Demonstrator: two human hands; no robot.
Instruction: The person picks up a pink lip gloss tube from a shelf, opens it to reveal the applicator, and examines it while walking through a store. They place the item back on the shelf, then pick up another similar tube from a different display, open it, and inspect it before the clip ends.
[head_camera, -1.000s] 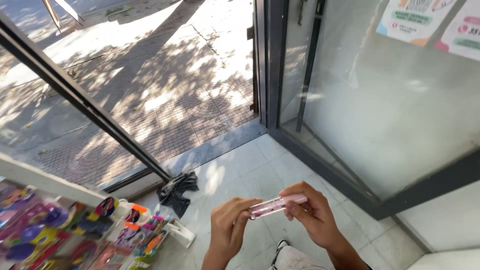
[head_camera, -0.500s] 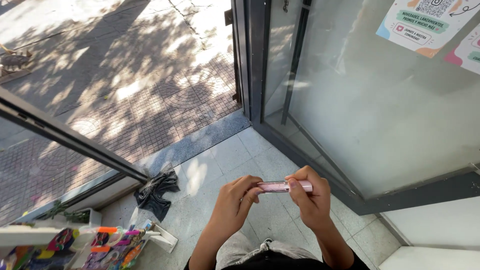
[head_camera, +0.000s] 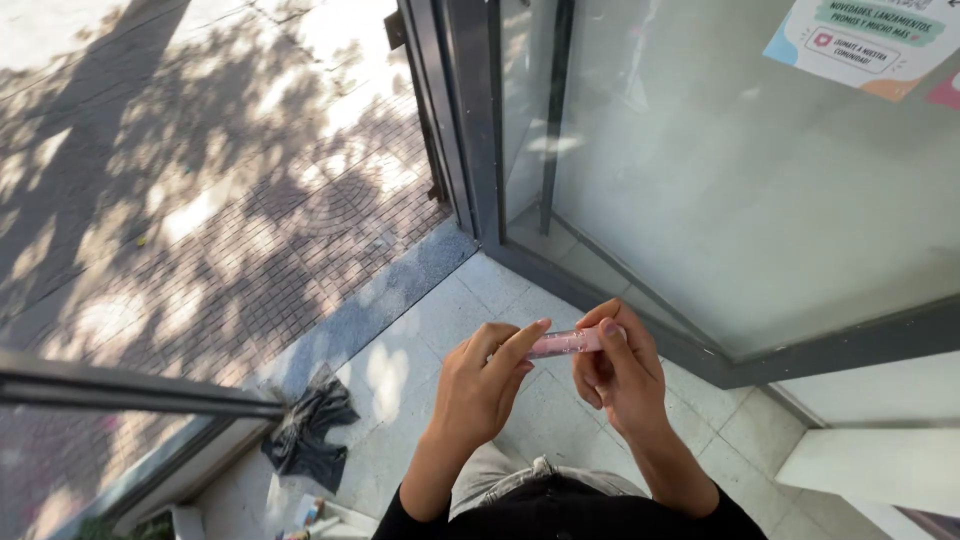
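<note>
Both hands up in mid-air over the tiled floor (head_camera: 420, 340), nothing under them but the person's own lap. Left hand (head_camera: 485, 385) and right hand (head_camera: 615, 375) share a small pink tube (head_camera: 565, 343), held level between them. Right grip clamped on the tube's right end, thumb and fingers wrapped round it. Left grip: fingertips closed on the tube's left end, index finger (head_camera: 520, 345) laid along the top.

Edges: dark metal door frame (head_camera: 470, 120) stands upright just beyond the hands, glass panel (head_camera: 720, 180) slants off to the right with its dark bottom rail passing close behind the right hand. Another dark rail (head_camera: 130, 390) crosses low left, well apart from the hands. Open room mostly to the left and front of the hands, over bare tiles.

Floor: pale square tiles, sun patches. Dark crumpled cloth (head_camera: 310, 430) lies on the tiles at lower left, near the rail. Stone threshold strip (head_camera: 370, 310) divides tiles from brick pavement (head_camera: 200, 200) outside, dappled with tree shade. Poster (head_camera: 860, 40) stuck on the glass, top right.
</note>
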